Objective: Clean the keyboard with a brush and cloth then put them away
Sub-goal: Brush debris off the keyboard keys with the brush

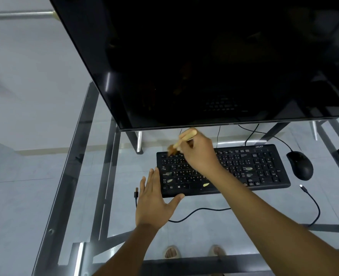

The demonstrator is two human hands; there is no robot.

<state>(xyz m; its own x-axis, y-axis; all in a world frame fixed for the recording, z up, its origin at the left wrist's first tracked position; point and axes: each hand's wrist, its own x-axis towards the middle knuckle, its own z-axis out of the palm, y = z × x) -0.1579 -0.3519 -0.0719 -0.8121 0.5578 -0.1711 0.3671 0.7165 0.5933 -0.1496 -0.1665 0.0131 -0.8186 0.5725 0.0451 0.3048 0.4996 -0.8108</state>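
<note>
A black keyboard lies on the glass desk below the monitor. Pale bits of debris sit on several of its keys. My right hand is over the keyboard's left half, gripping a wooden-handled brush. The brown bristles point down at the top-left keys and look blurred. My left hand rests flat with fingers spread at the keyboard's left front corner, its thumb against the front edge. No cloth is in view.
A large dark monitor hangs over the back of the glass desk. A black mouse sits right of the keyboard. A loose black cable curls across the glass in front. My feet show through the glass.
</note>
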